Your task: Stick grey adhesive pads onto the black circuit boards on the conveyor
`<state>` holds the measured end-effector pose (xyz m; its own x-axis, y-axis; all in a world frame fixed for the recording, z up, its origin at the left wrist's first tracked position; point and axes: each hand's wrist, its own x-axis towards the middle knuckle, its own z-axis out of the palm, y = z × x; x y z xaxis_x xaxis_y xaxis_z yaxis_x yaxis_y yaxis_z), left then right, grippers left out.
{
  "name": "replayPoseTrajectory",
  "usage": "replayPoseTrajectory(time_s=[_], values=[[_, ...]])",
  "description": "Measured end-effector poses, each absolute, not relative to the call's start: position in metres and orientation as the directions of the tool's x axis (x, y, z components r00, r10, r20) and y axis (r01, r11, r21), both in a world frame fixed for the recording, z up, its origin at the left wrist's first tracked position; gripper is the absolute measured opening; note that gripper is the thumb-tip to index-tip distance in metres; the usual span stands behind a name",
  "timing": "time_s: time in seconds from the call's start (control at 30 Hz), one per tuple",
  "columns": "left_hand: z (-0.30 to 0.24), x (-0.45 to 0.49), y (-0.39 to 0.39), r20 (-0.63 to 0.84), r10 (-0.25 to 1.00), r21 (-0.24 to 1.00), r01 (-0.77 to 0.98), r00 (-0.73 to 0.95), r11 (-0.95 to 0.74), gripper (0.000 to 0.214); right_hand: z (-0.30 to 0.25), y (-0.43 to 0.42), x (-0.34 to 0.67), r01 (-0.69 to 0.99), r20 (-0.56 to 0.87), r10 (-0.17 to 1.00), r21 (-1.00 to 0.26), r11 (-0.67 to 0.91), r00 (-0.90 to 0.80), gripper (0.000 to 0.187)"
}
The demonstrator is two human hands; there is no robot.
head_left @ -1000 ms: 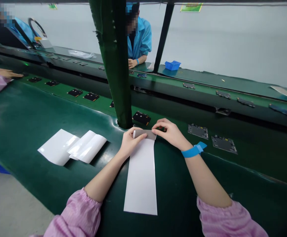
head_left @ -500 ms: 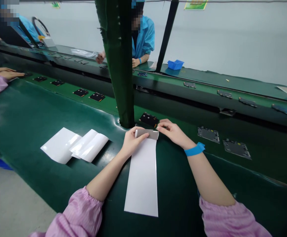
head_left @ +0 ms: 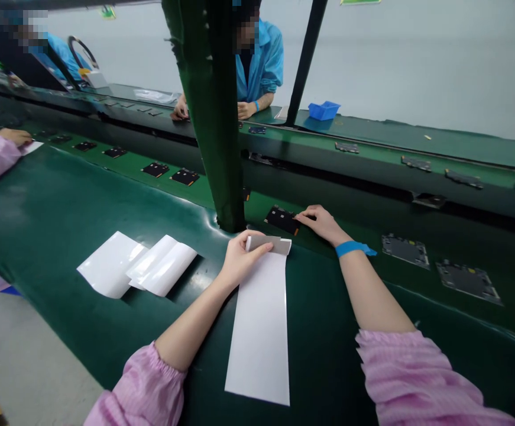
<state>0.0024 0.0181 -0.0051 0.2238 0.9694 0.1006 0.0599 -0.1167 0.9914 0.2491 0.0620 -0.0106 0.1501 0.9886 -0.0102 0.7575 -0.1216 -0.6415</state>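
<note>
Green bench (head_left: 62,201), pale wall (head_left: 417,65) beyond. Left hand (head_left: 238,260) clamps the grey far end of a white strip (head_left: 258,337), its long axis running from that grip toward the wearer. Right hand (head_left: 321,223), right of the grip, fingertips at a dark board's (head_left: 281,219) right edge, pinched or merely touching, cannot tell; post (head_left: 219,136) just beyond the left grip blocks part of the view, loose white sheets (head_left: 110,266) lie left.

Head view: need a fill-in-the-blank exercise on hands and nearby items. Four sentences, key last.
1. The left hand holds the gray-topped far end of a long ____ strip.
2. The right hand is at the edge of a ____ circuit board.
3. The wristband on the right arm is ____.
4. In the picture, the glossy white sheets lie to the ____ of the left hand.

Missing words: white; black; blue; left.
</note>
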Motion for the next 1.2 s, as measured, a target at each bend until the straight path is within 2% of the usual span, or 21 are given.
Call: replayPoseTrajectory(time_s=[0.33,0.43,0.53,0.6,0.7,0.77,0.83,0.97,1.2], values=[[-0.005,0.002,0.018,0.115,0.965,0.989,0.064,0.234,-0.133,0.02,-0.011,0.054,0.255,0.846,-0.024,0.971,-0.485,-0.219,0.238,0.022],[-0.004,0.002,0.017,0.116,0.966,0.989,0.059,0.229,-0.133,0.02,-0.015,0.051,0.261,0.809,0.012,0.952,-0.531,-0.253,0.306,0.023],[-0.004,0.002,0.017,0.106,0.97,0.991,0.054,0.22,-0.121,0.02,-0.014,0.045,0.263,0.724,0.031,0.942,-0.648,-0.237,0.335,0.027],[-0.004,0.003,0.016,0.11,0.969,0.991,0.05,0.219,-0.124,0.019,-0.007,0.041,0.256,0.678,0.075,0.96,-0.723,-0.134,0.271,0.027],[-0.003,0.002,0.016,0.112,0.971,0.991,0.044,0.213,-0.124,0.019,0.012,0.034,0.233,0.614,0.134,0.991,-0.784,0.089,0.028,0.032],[-0.002,0.002,0.016,0.107,0.973,0.993,0.031,0.202,-0.115,0.02,0.027,0.029,0.214,0.563,0.099,0.982,-0.808,0.172,-0.159,0.033],[-0.001,0.002,0.015,0.107,0.974,0.994,0.016,0.198,-0.113,0.02,0.039,0.025,0.201,0.538,0.051,0.962,-0.82,0.195,-0.27,0.031],[0.0,0.002,0.015,0.11,0.973,0.993,0.009,0.203,-0.114,0.019,0.049,0.021,0.194,0.575,0.017,0.957,-0.796,0.188,-0.29,0.025],[-0.002,0.001,0.015,0.099,0.975,0.994,0.015,0.199,-0.104,0.019,0.044,0.023,0.194,0.641,-0.002,0.972,-0.752,0.155,-0.237,0.031]])
